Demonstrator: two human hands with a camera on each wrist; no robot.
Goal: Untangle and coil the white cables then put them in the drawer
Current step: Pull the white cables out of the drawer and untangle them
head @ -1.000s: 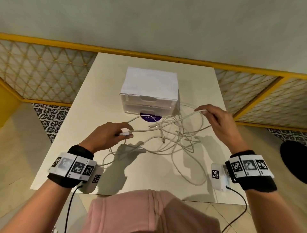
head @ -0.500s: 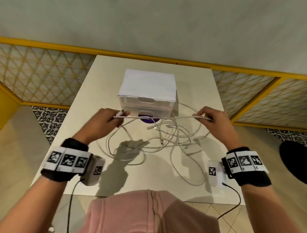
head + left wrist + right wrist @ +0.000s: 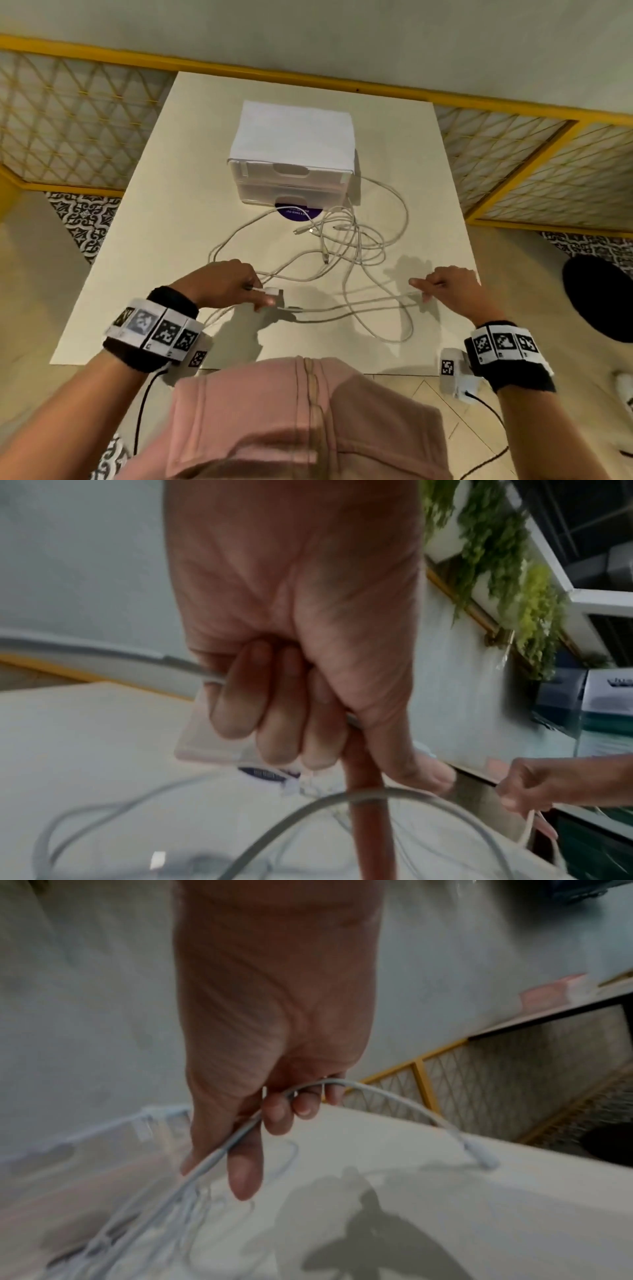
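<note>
1. Gripping a white cable end, the person's left hand (image 3: 227, 284) hangs over the near left part of the cream table (image 3: 144, 274), its fingers (image 3: 240, 710) curled and a white plug (image 3: 273, 292) sticking out past them toward the right.

2. Across the table, the right hand (image 3: 448, 286) pinches a strand of the same pale cabling between thumb and curled fingers (image 3: 277, 1115); in the right wrist view the strand arcs out of the fist and ends in a small connector (image 3: 484, 1160) hanging just above the tabletop.

3. Between the two hands, cable runs low over the near side of the table, sagging in a loose loop toward the table's near edge.

4. The white cables (image 3: 342, 246) lie in a tangle at the centre of the table, loops crossing one another, with several connector ends pointing out near the middle. One long loop swings round to the right side of the drawer unit (image 3: 293, 164).

5. That unit, a small translucent white box with two stacked drawers, stands at the far centre of the table; both drawers sit pushed in. A purple round sticker (image 3: 298, 213) shows on the table just in front of its lower drawer.

6. Marker-printed bands wrap both wrists, and a pink garment (image 3: 301, 418) fills the bottom of the head view.
</note>
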